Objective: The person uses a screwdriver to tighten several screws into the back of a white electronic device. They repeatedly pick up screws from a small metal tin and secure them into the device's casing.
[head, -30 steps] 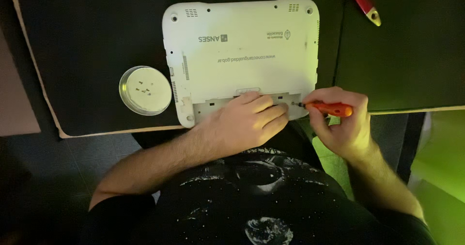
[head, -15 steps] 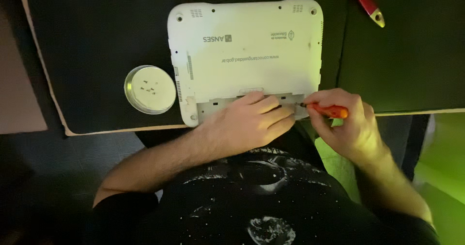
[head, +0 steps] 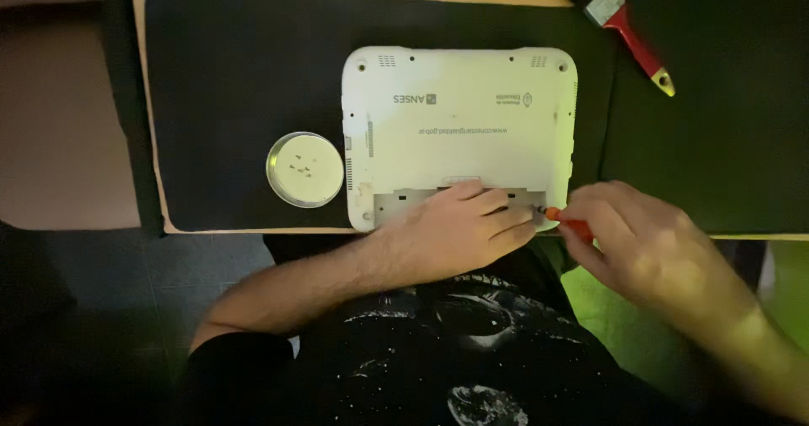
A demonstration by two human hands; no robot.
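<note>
A white laptop (head: 459,123) lies upside down on a black mat (head: 236,80). Its near edge shows an open recessed bay. My left hand (head: 459,228) rests flat on that near edge, fingers pointing right. My right hand (head: 645,241) grips a small orange-handled screwdriver (head: 569,222), whose tip meets the laptop's near right corner beside my left fingertips.
A round clear dish (head: 305,169) holding a few small screws sits on the mat left of the laptop. A paintbrush with a red handle (head: 628,30) lies at the far right. The wooden table edge (head: 253,228) runs just in front of my body.
The view has shifted, so the laptop now sits lower and more central. Both hands stay at the near right corner with the screwdriver.
</note>
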